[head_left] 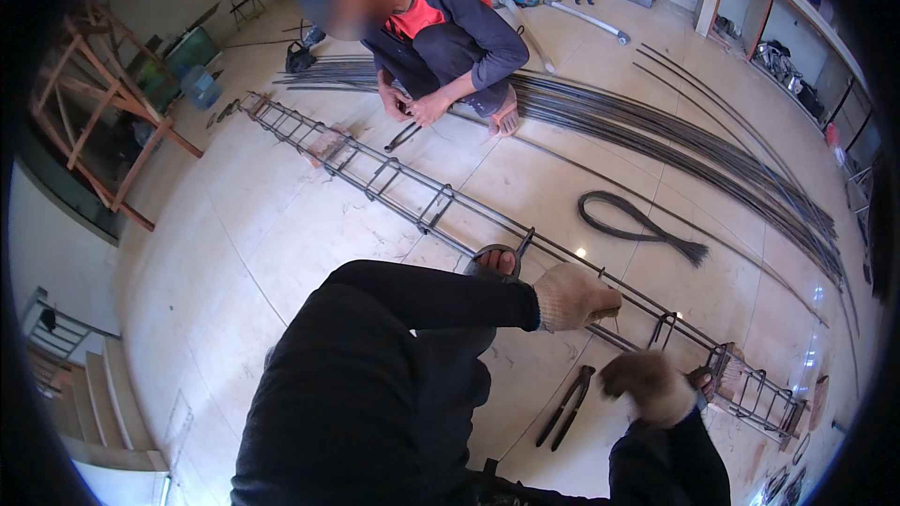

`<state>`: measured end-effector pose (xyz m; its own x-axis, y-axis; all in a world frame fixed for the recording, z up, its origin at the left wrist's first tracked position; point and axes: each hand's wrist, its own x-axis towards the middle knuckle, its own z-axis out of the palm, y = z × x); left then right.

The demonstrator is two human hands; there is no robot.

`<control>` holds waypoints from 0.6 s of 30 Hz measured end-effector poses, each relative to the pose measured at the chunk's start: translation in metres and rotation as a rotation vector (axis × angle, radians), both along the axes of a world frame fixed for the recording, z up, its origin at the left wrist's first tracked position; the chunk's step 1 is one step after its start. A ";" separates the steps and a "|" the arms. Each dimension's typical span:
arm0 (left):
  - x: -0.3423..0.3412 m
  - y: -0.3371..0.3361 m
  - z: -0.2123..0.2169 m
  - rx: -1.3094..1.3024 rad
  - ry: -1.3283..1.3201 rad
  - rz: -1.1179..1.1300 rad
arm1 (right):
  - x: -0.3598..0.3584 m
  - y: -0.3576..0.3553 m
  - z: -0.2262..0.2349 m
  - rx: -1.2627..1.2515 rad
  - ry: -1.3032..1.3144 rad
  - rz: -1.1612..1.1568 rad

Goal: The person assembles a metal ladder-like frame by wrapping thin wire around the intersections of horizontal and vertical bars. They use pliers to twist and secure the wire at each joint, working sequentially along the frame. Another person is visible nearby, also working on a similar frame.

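A long rebar cage (450, 201) of thin dark bars and square stirrups runs diagonally across the tiled floor before me. My left hand (574, 298), in a beige knit glove, is closed just over its bars, with what looks like a thin wire at the fingertips. Nearer to me, my right hand (656, 389), also gloved, is raised beside the cage; its dark fingertips are blurred, so their grip is unclear. Dark end-cutting pincers (565, 408) lie on the floor to the left of my right hand. My foot (495, 260) rests against the cage.
A co-worker (450, 47) squats across the cage, hands together over another pair of pincers (403, 137). Long loose bars (647, 155) lie behind. A looped bundle of tie wire (623, 215) is on the floor. Bricks (330, 143) support the cage. A wooden frame (103, 103) stands left.
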<state>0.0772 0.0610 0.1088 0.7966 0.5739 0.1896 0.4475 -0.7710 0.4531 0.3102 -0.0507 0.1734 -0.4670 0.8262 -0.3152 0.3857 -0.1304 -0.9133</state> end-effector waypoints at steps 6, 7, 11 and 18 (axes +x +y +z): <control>0.014 -0.011 0.013 0.123 -0.148 -0.189 | 0.068 -0.006 -0.073 0.297 -0.640 -0.092; 0.014 -0.005 0.006 0.117 -0.297 -0.130 | 0.057 -0.011 -0.066 0.130 -0.542 0.111; -0.010 0.002 -0.004 -0.162 0.046 0.033 | 0.017 -0.008 0.014 0.067 0.057 -0.102; -0.039 0.000 -0.013 -0.114 -0.161 -0.236 | 0.047 -0.008 -0.020 0.078 0.026 -0.313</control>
<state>0.0381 0.0610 0.0961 0.8755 0.4016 0.2688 0.1779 -0.7851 0.5933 0.3569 -0.0592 0.1534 -0.1932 0.9522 -0.2368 0.3138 -0.1687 -0.9344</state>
